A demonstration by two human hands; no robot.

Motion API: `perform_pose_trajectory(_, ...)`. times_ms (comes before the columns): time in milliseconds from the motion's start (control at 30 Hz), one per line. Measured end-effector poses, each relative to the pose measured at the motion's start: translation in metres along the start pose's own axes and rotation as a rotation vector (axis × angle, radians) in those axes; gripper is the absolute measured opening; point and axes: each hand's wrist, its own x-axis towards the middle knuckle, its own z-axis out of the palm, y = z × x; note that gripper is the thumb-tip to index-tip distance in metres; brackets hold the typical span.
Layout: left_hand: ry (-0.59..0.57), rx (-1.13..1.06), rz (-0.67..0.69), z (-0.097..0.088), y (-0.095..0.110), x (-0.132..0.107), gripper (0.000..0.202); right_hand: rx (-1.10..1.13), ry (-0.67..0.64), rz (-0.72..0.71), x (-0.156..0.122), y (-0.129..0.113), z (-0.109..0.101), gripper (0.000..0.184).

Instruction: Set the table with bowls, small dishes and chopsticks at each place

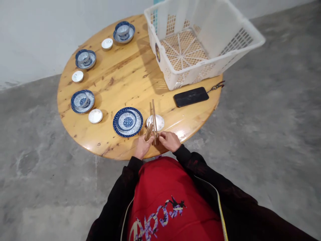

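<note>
My left hand (143,145) is closed round a bundle of wooden chopsticks (148,131) at the table's near edge. Beside it, my right hand (170,140) has its fingers pinched at the lower part of a pair of chopsticks (154,117), which point away from me. That pair lies across a small white bowl (159,123), partly hidden by the chopsticks. Left of the bowl, a blue-patterned plate (138,129) carries a blue-rimmed bowl (128,121).
Three more blue-and-white settings (82,101) line the left side, each beside a small white bowl (95,116). A large white plastic basket (173,77) stands at the back right. Before it lie a black phone (191,96) and a small keychain-like item (216,86) at the wooden table's (120,83) right edge.
</note>
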Motion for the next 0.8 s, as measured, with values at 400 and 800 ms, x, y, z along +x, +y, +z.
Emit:
perform_pose_trajectory(400, 0.02, 0.134, 0.02, 0.002, 0.002, 0.003, 0.023, 0.005, -0.079, 0.01, 0.003, -0.011, 0.003, 0.03)
perform_pose_trajectory(800, 0.118, -0.196, 0.006, -0.026, 0.005, -0.018, 0.037, 0.291, 0.18, -0.056, -0.022, 0.004, -0.015, 0.024)
